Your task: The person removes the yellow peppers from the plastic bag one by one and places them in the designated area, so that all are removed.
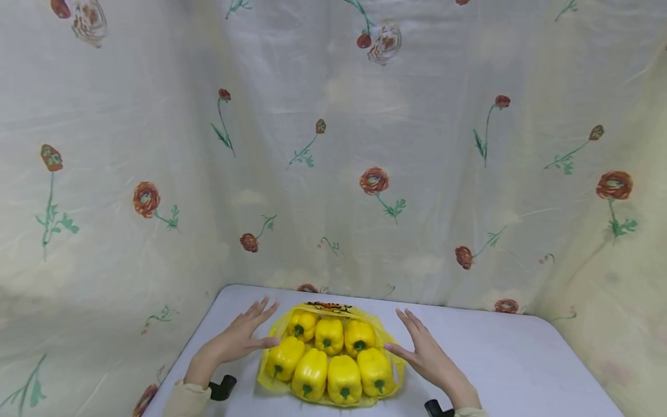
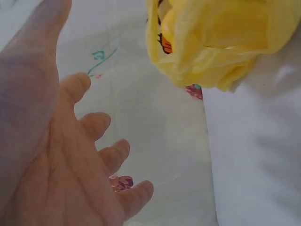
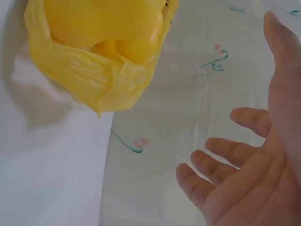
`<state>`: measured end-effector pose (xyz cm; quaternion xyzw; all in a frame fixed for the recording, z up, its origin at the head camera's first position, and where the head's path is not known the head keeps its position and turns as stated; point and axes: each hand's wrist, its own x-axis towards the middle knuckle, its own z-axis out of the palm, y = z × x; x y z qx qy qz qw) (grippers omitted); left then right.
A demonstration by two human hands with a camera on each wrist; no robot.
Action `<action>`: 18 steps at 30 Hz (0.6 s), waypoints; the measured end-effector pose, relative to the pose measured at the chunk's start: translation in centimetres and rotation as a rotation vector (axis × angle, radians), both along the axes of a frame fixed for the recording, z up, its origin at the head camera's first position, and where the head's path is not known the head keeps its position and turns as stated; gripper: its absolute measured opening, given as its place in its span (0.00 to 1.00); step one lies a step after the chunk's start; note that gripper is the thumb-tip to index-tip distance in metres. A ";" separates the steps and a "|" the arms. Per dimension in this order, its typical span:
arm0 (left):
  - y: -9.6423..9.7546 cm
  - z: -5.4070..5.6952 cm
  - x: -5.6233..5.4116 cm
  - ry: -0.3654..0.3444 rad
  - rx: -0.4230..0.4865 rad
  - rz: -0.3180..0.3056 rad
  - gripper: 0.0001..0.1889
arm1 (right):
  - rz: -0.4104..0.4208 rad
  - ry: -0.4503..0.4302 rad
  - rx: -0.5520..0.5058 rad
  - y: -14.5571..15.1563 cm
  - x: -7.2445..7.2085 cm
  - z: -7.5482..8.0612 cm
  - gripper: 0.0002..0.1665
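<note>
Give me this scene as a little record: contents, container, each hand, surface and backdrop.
Contents: seven yellow peppers
Container: yellow plastic bag, mouth open
Left hand: open, left of the bag, holding nothing
Right hand: open, right of the bag, holding nothing
Surface: white table
Backdrop: flower-printed cloth

We see a pale cream left sleeve [image 1: 187, 399] with a soft, rounded cuff, below the bare left hand [image 1: 241, 337]. Just beside the left sleeve, on its inner side, we see a small black wrist fitting [image 1: 223, 388], angular with a stubby end. Across from the left sleeve, we find a similar second black fitting [image 1: 439, 409] and a sliver of cream right sleeve [image 1: 471, 412].
</note>
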<state>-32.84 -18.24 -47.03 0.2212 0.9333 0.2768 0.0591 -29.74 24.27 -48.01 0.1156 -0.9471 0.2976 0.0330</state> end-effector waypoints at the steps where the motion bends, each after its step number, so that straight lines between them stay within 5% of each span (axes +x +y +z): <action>1: 0.0 -0.2 0.0 -0.008 -0.001 -0.006 0.46 | 0.006 0.004 -0.007 0.0 0.0 -0.1 0.53; 18: 1.0 -2.9 0.3 -0.006 -0.035 -0.124 0.60 | 0.052 -0.104 -0.191 -0.6 -0.4 -2.4 0.38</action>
